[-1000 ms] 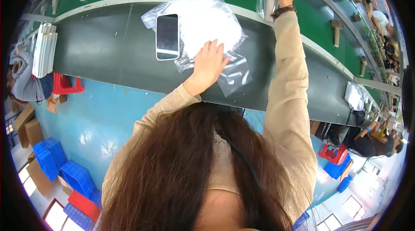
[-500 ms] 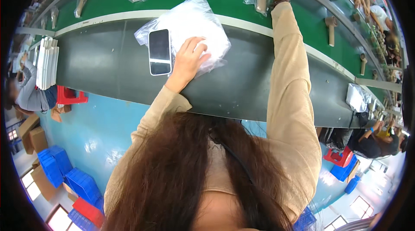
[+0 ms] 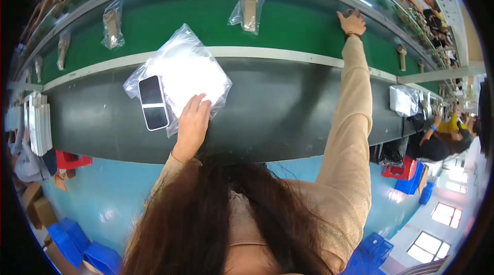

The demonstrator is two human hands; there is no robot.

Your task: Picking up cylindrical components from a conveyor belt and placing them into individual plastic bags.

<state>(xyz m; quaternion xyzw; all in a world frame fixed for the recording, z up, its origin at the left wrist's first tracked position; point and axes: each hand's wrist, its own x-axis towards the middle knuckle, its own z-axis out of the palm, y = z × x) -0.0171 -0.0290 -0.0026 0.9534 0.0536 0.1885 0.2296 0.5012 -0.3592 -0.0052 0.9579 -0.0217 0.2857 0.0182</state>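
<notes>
My left hand [image 3: 193,123] lies with fingers stretched over the near right part of a stack of clear plastic bags [image 3: 198,71]. A phone [image 3: 153,103] with a dark screen and white edge rests on the stack's left side. My right arm reaches far out over the green conveyor belt [image 3: 303,28]. There my right hand [image 3: 353,23] has its fingers spread over a small dark, round-looking thing, mostly hidden beneath it. Left of that hand, a beige handheld fan [image 3: 250,8] lies in a clear bag on the belt.
More bagged fans [image 3: 111,27] lie along the belt to the left; an unbagged fan [image 3: 401,57] lies to the right. A pale rail [image 3: 288,53] divides belt from dark worktop [image 3: 267,105]. White panels [image 3: 38,123] stand at the left end, a bag bundle [image 3: 404,101] at the right.
My right hand has let go of the bagged fan and moved right along the belt, its fingers now spread. The view has shifted; my left hand stays on the bags, now nearer their edge.
</notes>
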